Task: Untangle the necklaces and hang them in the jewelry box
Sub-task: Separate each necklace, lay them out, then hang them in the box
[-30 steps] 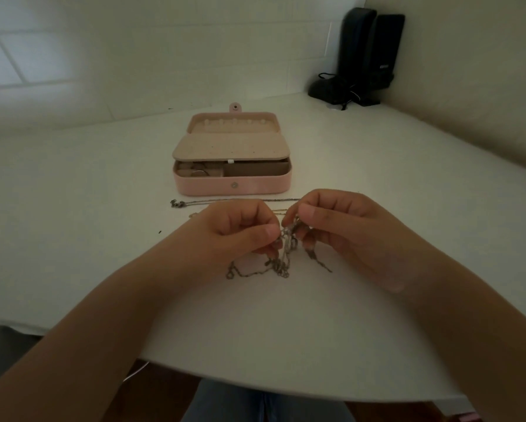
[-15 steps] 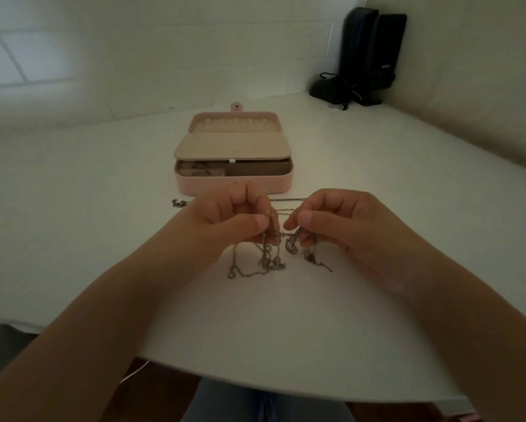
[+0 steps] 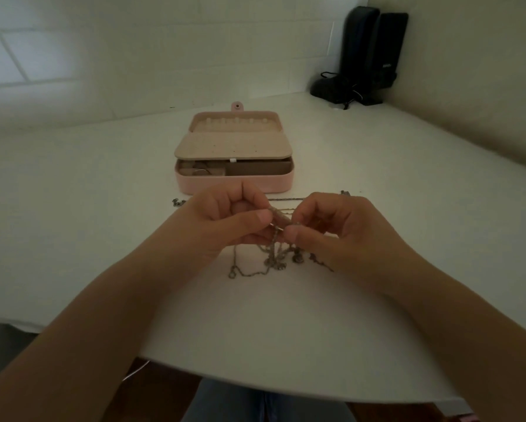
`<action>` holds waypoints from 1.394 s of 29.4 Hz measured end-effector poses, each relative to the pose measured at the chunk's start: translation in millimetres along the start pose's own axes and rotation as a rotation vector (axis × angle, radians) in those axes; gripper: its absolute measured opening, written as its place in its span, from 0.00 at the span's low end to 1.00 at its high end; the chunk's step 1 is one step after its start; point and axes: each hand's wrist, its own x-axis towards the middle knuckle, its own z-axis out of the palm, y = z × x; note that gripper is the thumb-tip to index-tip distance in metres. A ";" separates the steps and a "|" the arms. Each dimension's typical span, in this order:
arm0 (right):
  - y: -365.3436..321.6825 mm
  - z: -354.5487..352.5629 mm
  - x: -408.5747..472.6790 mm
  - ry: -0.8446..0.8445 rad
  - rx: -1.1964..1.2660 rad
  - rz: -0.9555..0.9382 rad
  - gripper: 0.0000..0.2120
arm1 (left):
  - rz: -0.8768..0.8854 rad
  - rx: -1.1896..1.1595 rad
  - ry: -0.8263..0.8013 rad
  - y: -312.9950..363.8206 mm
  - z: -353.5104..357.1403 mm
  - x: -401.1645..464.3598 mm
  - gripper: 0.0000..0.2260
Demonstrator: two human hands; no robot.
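left hand (image 3: 225,220) + right hand (image 3: 331,229) — both pinch necklaces (image 3: 274,254) | one jewelry box (image 3: 234,178) — open

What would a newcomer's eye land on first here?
Both hands, left hand and right hand, pinching a tangled clump of necklaces just above the white table, with loose chain ends trailing onto it. Behind them sits the open pink jewelry box, its lid hooks bare.
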 end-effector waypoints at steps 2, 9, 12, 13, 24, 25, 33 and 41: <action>-1.8 -1.5 0.2 0.001 0.109 -0.002 0.05 | -0.018 0.007 0.001 1.3 0.8 0.3 0.01; -3.3 -2.1 0.5 -0.071 0.145 0.055 0.09 | -0.030 0.077 -0.023 0.0 -0.4 0.4 0.02; -2.1 -0.9 0.5 -0.073 0.091 0.075 0.11 | 0.025 0.078 -0.035 0.5 -3.6 -0.4 0.03; -1.1 -0.7 0.9 -0.060 0.063 0.074 0.11 | 0.035 0.068 -0.034 0.6 -4.2 -0.3 0.03; 1.3 -6.0 5.0 -0.036 0.257 0.098 0.08 | -0.101 0.035 0.049 3.5 4.2 2.5 0.05; 2.0 -6.5 5.5 -0.046 0.293 0.105 0.09 | -0.108 0.049 0.064 3.8 5.0 2.7 0.06; 2.6 -8.8 6.0 -0.115 0.490 0.102 0.13 | -0.124 0.077 0.057 5.5 6.4 1.4 0.08; 8.6 -13.7 7.2 -0.180 0.781 0.093 0.06 | -0.128 0.060 0.002 1.0 4.7 1.9 0.04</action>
